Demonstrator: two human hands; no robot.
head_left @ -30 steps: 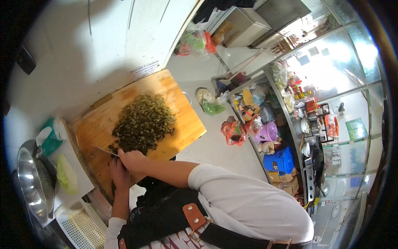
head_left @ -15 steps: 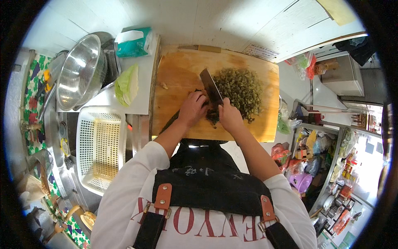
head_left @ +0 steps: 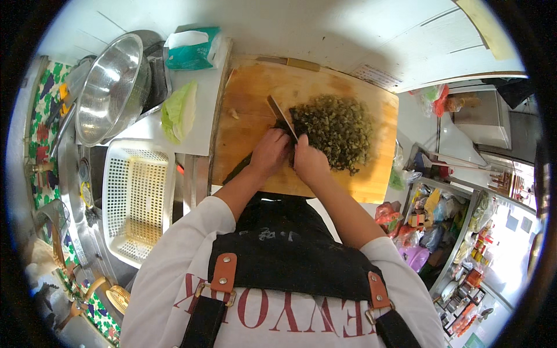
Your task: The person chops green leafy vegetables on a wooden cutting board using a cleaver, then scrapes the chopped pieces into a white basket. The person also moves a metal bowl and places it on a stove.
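Observation:
On the wooden cutting board point(head_left: 249, 87), my right hand point(head_left: 311, 161) grips a cleaver point(head_left: 282, 119) by its handle. The blade stands on edge, slanting up and left. My left hand point(head_left: 270, 152) presses its curled fingers on a dark green vegetable close beside the blade. Most of that piece is hidden by the fingers. A long dark green strip of vegetable point(head_left: 237, 169) shows under my left wrist. Right of the blade spreads a heap of finely chopped green vegetable point(head_left: 336, 129). One small pale scrap point(head_left: 233, 113) lies on the board's left part.
Left of the board are a green leaf point(head_left: 180, 112), a teal tissue pack point(head_left: 193, 51) and a steel bowl point(head_left: 110, 93). A white plastic basket point(head_left: 108, 191) sits nearer, over the sink. Another knife point(head_left: 288, 62) lies along the board's far edge. Shelves with bagged goods stand right.
The cleaver and my right hand have moved left, closer to my left hand. Its blade has turned more on edge, uncovering more of the chopped heap. The whole view has shifted slightly.

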